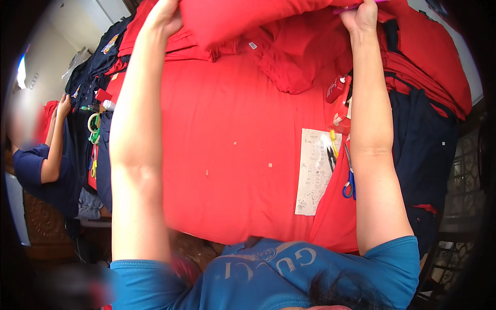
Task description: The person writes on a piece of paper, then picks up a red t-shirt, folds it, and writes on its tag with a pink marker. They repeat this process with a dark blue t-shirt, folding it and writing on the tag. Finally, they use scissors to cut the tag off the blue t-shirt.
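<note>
Both my arms reach to the far side of a table spread with red cloth. My left hand (166, 19) is at the top edge, its fingers partly hidden, closed on a raised red garment (227, 23). The garment bulges across the top of the view toward my right hand (360, 18). That hand is closed around a thin purple item (347, 9), mostly cut off by the frame, so its kind is unclear. Below hangs a crumpled red garment (289, 67) with a small white label.
By my right arm lie a handwritten paper (310, 175), black thread snips (330, 157), blue-handled scissors (350, 186) and a red box (336, 89). Dark and red garments (423, 124) are stacked right. At left, a tape roll (93, 122) lies near another person's hand (64, 106).
</note>
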{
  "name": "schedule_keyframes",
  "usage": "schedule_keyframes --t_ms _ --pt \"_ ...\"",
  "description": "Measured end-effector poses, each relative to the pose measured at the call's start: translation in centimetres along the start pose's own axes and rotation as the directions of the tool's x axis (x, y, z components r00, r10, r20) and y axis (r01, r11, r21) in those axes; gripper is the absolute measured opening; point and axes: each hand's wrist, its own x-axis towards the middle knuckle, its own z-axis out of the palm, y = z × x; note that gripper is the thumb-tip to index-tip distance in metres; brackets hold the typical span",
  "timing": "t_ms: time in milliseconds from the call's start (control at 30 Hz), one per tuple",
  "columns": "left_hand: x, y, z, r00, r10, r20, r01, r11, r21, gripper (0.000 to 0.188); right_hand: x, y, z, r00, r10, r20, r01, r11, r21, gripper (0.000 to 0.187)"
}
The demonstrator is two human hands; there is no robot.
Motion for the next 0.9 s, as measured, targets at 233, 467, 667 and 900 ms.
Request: schedule_keyframes --t_ms 233,467,667,900 --pt "-4.2 -17.4 -5.6 0.955 -0.280 -0.095 0.259 0.635 0.728 0.082 -2.6 11.8 -15.8 0.703 0.436 -0.562 -0.495 0.867 0.055 0.024" --pt "-25.0 -20.7 -12.2 0.981 0.185 -0.064 0.109 -0.248 0.963 0.055 -6.2 11.2 -14.5 0.764 0.413 -0.496 -0.595 0.749 -0.292 0.051" --pt "-41.6 -14.4 -16.9 0.797 0.384 -0.466 0.603 -0.540 0.587 0.103 -28.4 5.2 -11.0 0.816 0.548 0.182 0.267 -0.078 -0.961 0.031" --pt "-45.1 -11.0 -20.6 0.782 0.221 -0.583 0.612 -0.445 0.654 0.115 -38.1 5.4 -9.8 0.802 0.586 -0.115 0.195 -0.439 -0.877 0.058"
